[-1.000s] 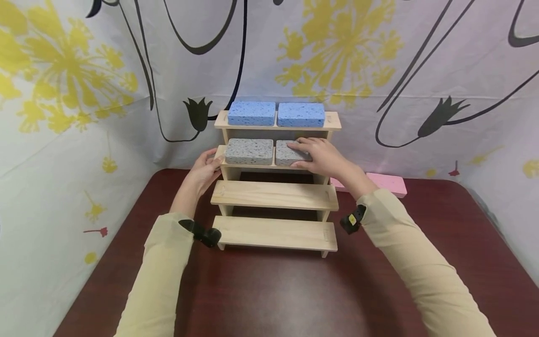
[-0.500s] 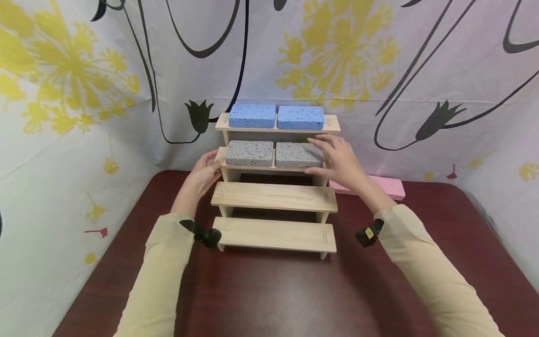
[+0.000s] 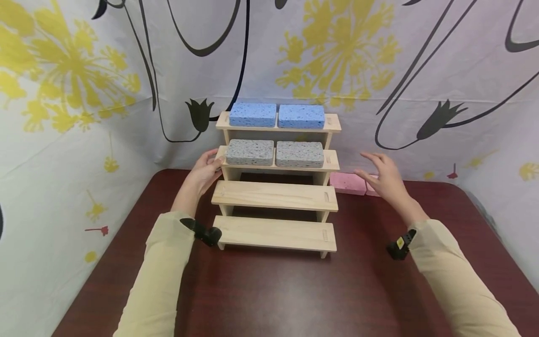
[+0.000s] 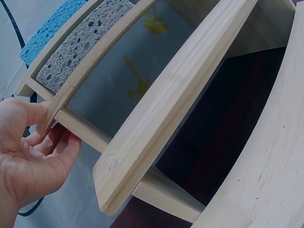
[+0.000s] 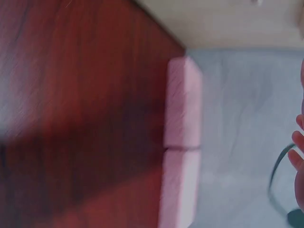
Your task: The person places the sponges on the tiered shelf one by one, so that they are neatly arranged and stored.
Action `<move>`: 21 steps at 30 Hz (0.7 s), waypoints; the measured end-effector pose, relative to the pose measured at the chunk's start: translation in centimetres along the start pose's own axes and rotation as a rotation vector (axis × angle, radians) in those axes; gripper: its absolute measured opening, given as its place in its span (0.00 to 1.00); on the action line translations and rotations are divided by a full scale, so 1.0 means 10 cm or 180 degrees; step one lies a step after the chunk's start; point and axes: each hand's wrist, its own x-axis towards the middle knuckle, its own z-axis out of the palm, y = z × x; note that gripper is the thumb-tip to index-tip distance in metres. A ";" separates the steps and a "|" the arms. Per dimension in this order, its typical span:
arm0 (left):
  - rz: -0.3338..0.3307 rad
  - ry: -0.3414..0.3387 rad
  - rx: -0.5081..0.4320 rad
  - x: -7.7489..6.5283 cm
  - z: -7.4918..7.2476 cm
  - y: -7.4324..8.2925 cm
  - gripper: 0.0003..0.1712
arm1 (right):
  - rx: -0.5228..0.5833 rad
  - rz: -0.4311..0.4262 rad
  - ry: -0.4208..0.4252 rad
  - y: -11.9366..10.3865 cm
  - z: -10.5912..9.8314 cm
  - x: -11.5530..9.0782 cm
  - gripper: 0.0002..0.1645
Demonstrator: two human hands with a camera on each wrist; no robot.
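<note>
A tiered wooden shelf [image 3: 273, 194] with several steps stands on the table. Two blue sponges [image 3: 252, 115] lie side by side on its top step, and two grey sponges [image 3: 300, 154] on the step below. My left hand [image 3: 203, 174] grips the left end of the grey sponges' step; in the left wrist view the thumb lies on top and the fingers curl beneath the board [image 4: 52, 107]. My right hand [image 3: 385, 180] is in the air right of the shelf, thumb and fingers apart, holding nothing. Behind it two pink sponges [image 3: 348, 183] lie end to end.
The dark red-brown table [image 3: 273, 290] reaches back to a white patterned cloth [image 3: 358, 65] hanging behind and at both sides. The two lower steps [image 3: 273, 233] of the shelf are bare wood. The pink sponges [image 5: 183, 104] lie along the table's back edge.
My right hand has let go of the right grey sponge and moved right and down, over toward the pink sponges. My left hand has stayed at the shelf's end.
</note>
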 end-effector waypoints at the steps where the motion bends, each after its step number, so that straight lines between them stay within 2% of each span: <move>1: -0.0003 0.0007 0.0000 0.00 0.00 0.00 0.32 | -0.0026 0.0082 -0.0040 0.06 0.00 -0.03 0.37; 7: 0.0002 0.0026 -0.0049 0.01 0.00 0.00 0.32 | -0.0182 0.0262 -0.0164 0.45 0.02 -0.21 0.37; 14: -0.0021 0.0056 -0.0049 -0.01 0.00 -0.01 0.32 | -0.0512 0.0645 -0.0651 0.77 0.07 -0.32 0.42; 18: 0.0001 0.0061 -0.0056 -0.02 0.00 -0.02 0.32 | -0.0583 0.0582 -0.0852 0.89 0.11 -0.32 0.45; 21: 0.0003 0.0062 -0.0038 -0.02 0.01 -0.01 0.32 | -0.0673 0.0531 -0.1171 0.94 0.13 -0.33 0.47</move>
